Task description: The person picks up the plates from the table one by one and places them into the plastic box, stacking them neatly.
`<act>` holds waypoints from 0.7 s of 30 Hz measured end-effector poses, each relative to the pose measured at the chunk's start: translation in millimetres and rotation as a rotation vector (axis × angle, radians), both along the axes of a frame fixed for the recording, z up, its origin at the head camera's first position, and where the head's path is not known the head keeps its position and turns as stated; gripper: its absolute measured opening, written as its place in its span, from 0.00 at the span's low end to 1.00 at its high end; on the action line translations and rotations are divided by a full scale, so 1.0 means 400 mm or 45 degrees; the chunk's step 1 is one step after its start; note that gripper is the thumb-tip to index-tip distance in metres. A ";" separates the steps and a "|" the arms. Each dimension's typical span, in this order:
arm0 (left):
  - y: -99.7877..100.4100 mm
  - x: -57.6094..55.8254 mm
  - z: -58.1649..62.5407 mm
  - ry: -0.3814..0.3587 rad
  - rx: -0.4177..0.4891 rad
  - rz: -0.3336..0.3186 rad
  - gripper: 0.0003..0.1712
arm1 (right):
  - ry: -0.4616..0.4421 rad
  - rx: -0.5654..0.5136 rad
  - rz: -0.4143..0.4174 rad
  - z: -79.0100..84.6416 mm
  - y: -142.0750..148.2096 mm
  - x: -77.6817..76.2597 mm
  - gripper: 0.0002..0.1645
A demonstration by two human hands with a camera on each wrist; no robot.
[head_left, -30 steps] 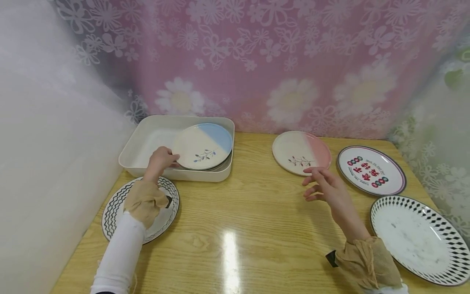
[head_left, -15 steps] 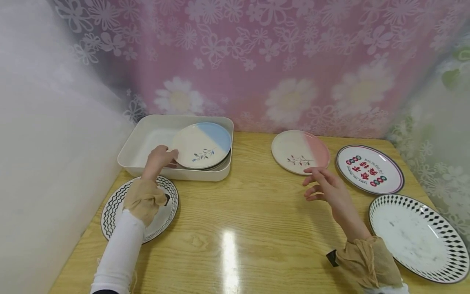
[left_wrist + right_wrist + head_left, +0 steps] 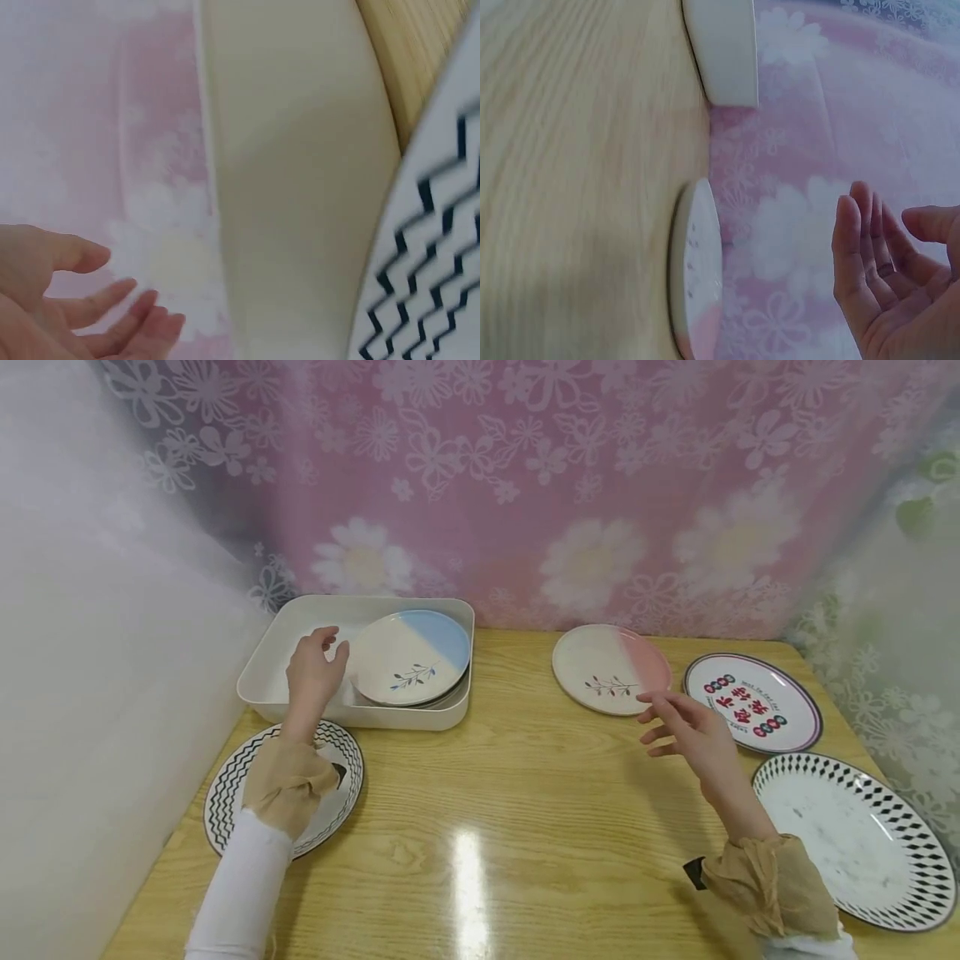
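A cream-and-blue plate [image 3: 411,658] with a leaf sprig lies tilted in the right part of a white bin [image 3: 300,610], on top of at least one darker-rimmed plate. My left hand [image 3: 313,672] hovers over the bin's left front, apart from that plate, its fingers loosely bent around nothing. The left wrist view shows the same hand [image 3: 90,300] beside the bin's wall [image 3: 300,180]. Over the table at right, my right hand [image 3: 693,735] hangs in the air, holding nothing, fingers relaxed. Nearest to it lies a cream-and-pink plate [image 3: 611,670], also with a sprig.
A zigzag-rimmed plate [image 3: 341,802] lies under my left forearm, in front of the bin. At right are a plate with red lettering [image 3: 753,702] and a large oval platter with a diamond rim [image 3: 847,843]. A pink floral curtain [image 3: 525,527] hangs behind the wooden table [image 3: 525,810].
My left hand has let go of the cream-and-blue plate's edge and risen up and left, away from it. The plate stays in the bin. My right hand has shifted slightly right.
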State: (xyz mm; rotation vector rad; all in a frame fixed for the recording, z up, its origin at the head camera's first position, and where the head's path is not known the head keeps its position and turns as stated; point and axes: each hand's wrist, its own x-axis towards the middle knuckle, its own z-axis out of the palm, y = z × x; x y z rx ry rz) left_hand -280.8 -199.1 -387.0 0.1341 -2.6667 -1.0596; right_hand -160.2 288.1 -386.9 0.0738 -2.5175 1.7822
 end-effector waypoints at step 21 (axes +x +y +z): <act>0.156 0.176 0.047 0.254 0.387 -0.395 0.14 | -0.261 0.815 -0.156 0.039 0.436 -0.025 0.35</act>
